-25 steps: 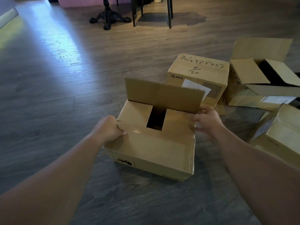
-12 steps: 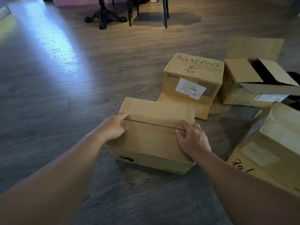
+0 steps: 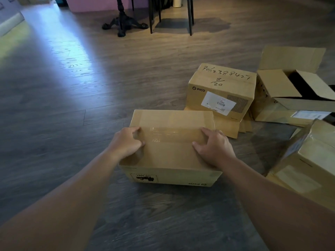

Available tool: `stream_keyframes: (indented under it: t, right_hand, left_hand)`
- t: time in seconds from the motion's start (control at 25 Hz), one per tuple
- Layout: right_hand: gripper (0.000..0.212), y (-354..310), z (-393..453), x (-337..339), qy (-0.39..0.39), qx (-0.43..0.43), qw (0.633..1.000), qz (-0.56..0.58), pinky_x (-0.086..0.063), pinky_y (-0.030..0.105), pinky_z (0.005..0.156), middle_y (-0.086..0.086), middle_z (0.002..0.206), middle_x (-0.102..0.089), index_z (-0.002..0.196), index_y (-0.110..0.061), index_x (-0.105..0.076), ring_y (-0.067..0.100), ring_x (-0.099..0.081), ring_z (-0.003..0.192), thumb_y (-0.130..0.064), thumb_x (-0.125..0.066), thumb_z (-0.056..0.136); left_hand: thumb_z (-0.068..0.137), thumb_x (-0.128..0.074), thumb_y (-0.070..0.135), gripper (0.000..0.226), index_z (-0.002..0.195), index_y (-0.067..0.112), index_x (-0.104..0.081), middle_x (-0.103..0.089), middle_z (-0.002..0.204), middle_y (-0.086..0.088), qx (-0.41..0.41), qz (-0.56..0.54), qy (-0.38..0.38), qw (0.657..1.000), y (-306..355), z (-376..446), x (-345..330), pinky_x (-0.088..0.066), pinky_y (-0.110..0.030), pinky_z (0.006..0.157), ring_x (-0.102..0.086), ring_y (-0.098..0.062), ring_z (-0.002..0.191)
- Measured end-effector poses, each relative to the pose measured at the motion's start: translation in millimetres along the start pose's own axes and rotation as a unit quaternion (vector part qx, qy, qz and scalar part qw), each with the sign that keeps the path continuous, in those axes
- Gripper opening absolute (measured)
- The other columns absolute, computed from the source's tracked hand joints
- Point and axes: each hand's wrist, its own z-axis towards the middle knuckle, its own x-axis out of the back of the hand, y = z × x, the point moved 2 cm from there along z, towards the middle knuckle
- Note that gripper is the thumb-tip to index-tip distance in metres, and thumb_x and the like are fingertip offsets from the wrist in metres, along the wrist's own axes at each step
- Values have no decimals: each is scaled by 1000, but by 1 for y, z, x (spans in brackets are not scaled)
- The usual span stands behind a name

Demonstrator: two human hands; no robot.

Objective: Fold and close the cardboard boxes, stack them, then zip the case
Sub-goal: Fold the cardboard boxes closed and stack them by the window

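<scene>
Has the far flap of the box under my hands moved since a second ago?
Yes. The far flap stood upright, hiding part of the PICO box behind it; now it lies flat on the box top, below that box's label.

Left floor [image 3: 54, 124] open; boxes [image 3: 221, 91] crowd right side.

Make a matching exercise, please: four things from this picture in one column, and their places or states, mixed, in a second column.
1. box under both hands
2. box with handwritten numbers
3. box at the far right
4. black table base

A. flaps open
B. far, near chair legs
C. closed, white label on its side
D. nearest, top flaps down

Pairs: 1-D, 2-C, 3-A, 4-B
</scene>
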Motion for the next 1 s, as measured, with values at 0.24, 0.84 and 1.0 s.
stream_keyframes:
  t: [0.24,0.84,1.0]
  right_hand:
    - [79,-90,17,34,-49,70,996,16,-45,40,97,11,138,-49,151,-28,-41,31,-51,126,-59,-65,83]
    - [75,-537,-53,377,-111,236,965,-26,-42,36,95,12,130,-62,144,-23,-51,33,-57,119,-57,-73,81]
    - [78,-625,-53,437,-119,263,957,-25,-42,37,100,11,134,-62,148,-22,-49,32,-57,122,-56,-74,82]
  left_hand:
    - [81,-75,34,70,146,34,-47,-52,146,-3,28,26,74,997,15,-18,104,-40,-34,96,-50,-27,130]
    - [79,-73,49,63,137,31,-57,-62,134,-2,108,-17,211,971,150,-213,594,-46,-37,96,-59,-26,118]
    - [79,-72,52,63,137,30,-58,-65,130,-2,114,28,241,963,179,-229,694,-45,-34,89,-61,-27,114]
